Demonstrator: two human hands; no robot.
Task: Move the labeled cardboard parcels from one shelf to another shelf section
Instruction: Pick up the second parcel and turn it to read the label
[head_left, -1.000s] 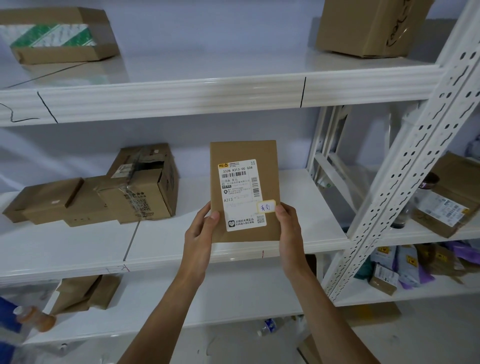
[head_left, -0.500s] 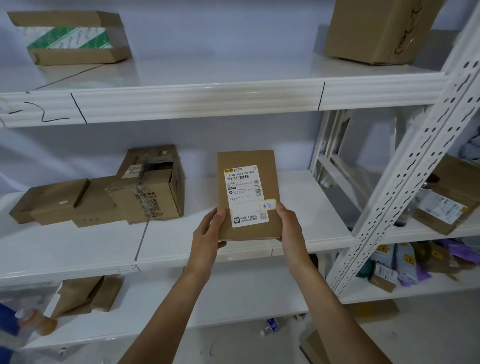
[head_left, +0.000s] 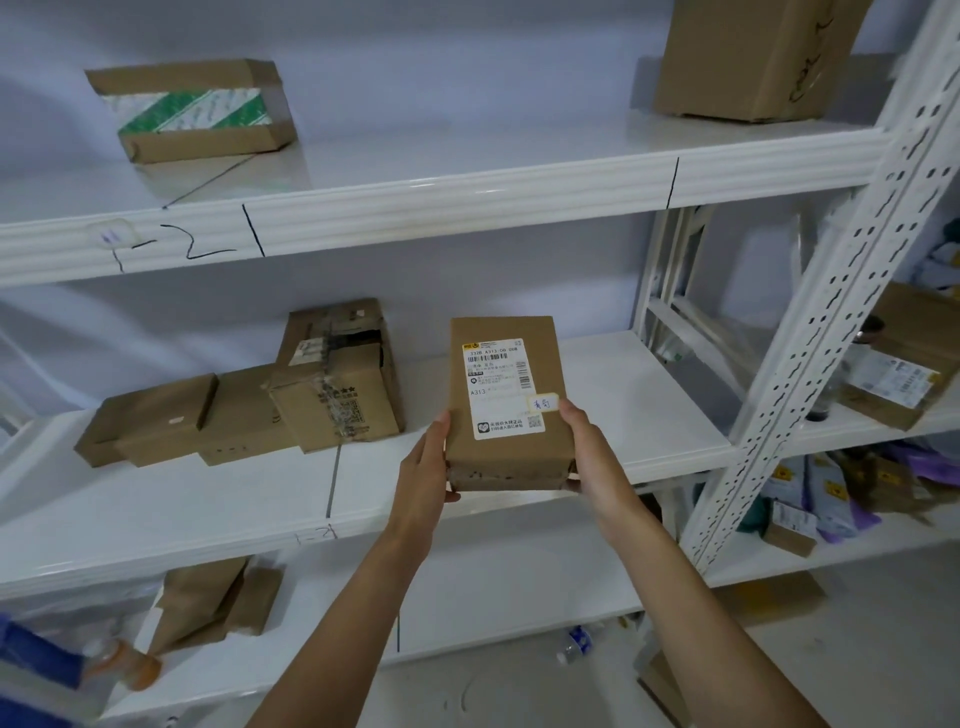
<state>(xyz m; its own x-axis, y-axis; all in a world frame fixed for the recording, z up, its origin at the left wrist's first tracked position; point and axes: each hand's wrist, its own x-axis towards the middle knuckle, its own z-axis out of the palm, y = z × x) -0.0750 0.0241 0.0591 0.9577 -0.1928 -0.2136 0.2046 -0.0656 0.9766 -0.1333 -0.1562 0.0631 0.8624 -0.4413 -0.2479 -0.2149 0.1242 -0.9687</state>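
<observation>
Head view. A labeled parcel (head_left: 506, 405), a flat cardboard box with a white shipping label (head_left: 503, 387) on its upward face, is held in the air above the front edge of the middle shelf (head_left: 519, 499), right of the black dividing line (head_left: 332, 480) drawn across that shelf. The left hand (head_left: 423, 467) presses against the parcel's left side near its lower corner; its fingers curl under the bottom edge and are mostly hidden, with a fingertip showing below the box. The right hand (head_left: 592, 452) grips the right side, thumb (head_left: 569, 408) lying on the top face just beside the small handwritten sticker (head_left: 543, 402), the remaining fingers wrapped beneath. Both hands are thus clamped on the parcel from opposite sides; the box lies between the palms, its far end projecting unsupported toward the shelf's back wall.

Other cardboard boxes (head_left: 244, 410) cluster at the left of the middle shelf, well apart from the held parcel. A box with green-striped tape (head_left: 195, 111) rests on the upper shelf (head_left: 467, 208), which bears hand-drawn section marks on its front lip.

Likely hazards: the grip sits at the near end only, so the far end could dip and the parcel slip forward if either palm relaxes; a lift toward the upper shelf risks striking its front lip; setting down astride a dividing line would leave the section ambiguous.
</observation>
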